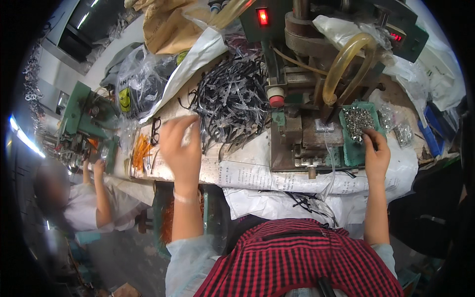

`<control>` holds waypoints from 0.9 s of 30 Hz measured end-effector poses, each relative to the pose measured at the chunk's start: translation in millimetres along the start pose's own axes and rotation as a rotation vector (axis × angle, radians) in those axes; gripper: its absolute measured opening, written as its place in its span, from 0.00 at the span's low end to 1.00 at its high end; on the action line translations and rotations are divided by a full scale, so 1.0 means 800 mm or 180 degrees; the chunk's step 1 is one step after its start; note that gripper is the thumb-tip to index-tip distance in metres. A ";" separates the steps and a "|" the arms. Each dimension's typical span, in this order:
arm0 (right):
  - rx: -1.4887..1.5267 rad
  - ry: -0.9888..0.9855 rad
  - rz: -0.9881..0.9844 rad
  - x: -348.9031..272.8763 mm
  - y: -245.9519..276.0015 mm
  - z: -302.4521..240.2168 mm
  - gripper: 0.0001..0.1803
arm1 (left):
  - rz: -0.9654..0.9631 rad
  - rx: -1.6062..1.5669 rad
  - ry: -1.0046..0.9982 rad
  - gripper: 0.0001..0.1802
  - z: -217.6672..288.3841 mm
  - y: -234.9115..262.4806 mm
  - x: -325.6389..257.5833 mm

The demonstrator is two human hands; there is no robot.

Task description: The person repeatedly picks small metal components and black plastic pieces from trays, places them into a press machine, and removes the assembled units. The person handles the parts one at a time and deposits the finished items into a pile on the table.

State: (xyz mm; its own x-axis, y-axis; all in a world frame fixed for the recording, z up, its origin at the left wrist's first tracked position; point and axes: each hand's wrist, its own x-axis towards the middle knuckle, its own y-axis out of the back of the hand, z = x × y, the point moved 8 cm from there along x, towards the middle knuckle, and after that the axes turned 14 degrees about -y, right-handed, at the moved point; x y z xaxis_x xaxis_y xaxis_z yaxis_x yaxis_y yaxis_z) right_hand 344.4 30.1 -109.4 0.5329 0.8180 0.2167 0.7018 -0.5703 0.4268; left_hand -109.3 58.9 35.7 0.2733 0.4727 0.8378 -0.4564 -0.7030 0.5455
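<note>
My left hand [180, 148] reaches up to the near edge of a heap of thin black strips [231, 101] on the paper-covered bench, and its fingers are blurred. What it grips, if anything, is hidden from view. My right hand [375, 151] rests at the rim of a green tray [352, 152] filled with small silver metal parts [359, 121], fingertips pinched in the parts. Between the hands stands a green press machine [297, 74] with a metal block at its base.
A yellowish hose [346, 62] loops over the machine; a red light [262, 16] glows on top. Plastic bags [396, 126] of metal parts lie right of the tray. Orange pieces [141, 151] lie at the left. Another person [84, 198] works at a green machine [84, 119] far left.
</note>
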 end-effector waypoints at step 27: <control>0.1188 0.0095 -0.0564 -0.017 -0.071 -0.148 0.15 | 0.0142 -0.3986 0.3078 0.14 0.003 -0.176 -0.120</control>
State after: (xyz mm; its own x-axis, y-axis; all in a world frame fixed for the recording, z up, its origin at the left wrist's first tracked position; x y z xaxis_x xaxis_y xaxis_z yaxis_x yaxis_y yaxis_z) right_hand 241.5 60.1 -32.6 0.3784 0.9046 0.1963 0.9076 -0.4042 0.1133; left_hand -69.0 110.9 -121.7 -0.1563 0.9544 0.2543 -0.9634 -0.0906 -0.2522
